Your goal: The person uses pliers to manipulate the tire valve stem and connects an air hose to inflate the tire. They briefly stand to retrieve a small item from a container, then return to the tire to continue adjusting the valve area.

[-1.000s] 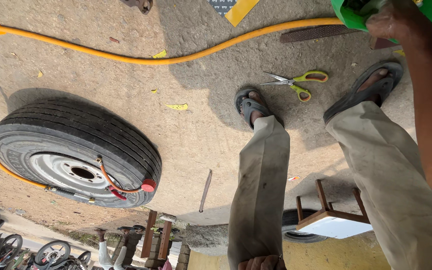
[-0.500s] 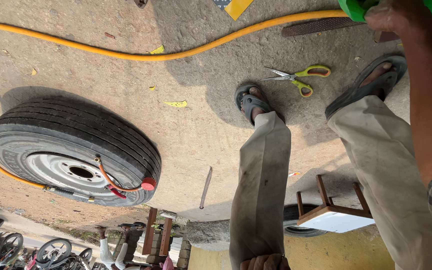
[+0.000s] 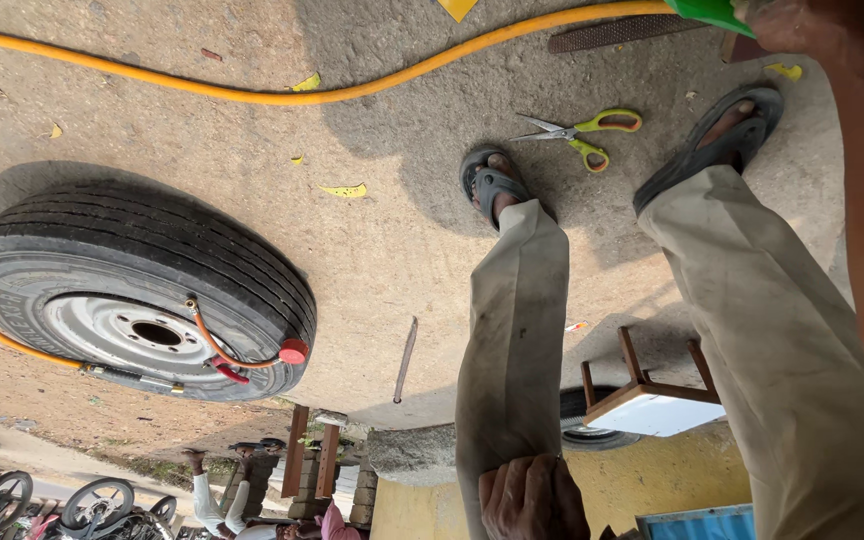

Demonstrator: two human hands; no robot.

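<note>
Far left: a tyre (image 3: 137,295) on its wheel lies flat on the dirt ground (image 3: 372,230), w/ a thin red hose (image 3: 222,350) across the rim ending in a red cap at the tyre's edge. An orange hose (image 3: 282,95) runs along the top of the frame, left to right, toward your upper hand. Mid-frame: a thin metal rod (image 3: 405,360) lies on the ground just right of the tyre. Your left hand (image 3: 532,498) sits at the bottom edge, fingers curled down on your trouser knee. Scissors w/ yellow-green handles (image 3: 582,133) lie between your two sandalled feet, blades apart. A small wooden stool (image 3: 642,395) stands between your legs. Top right: your right hand (image 3: 802,25) is closed round a green object (image 3: 712,12), mostly cut off by the frame, so can't tell what it is.
</note>
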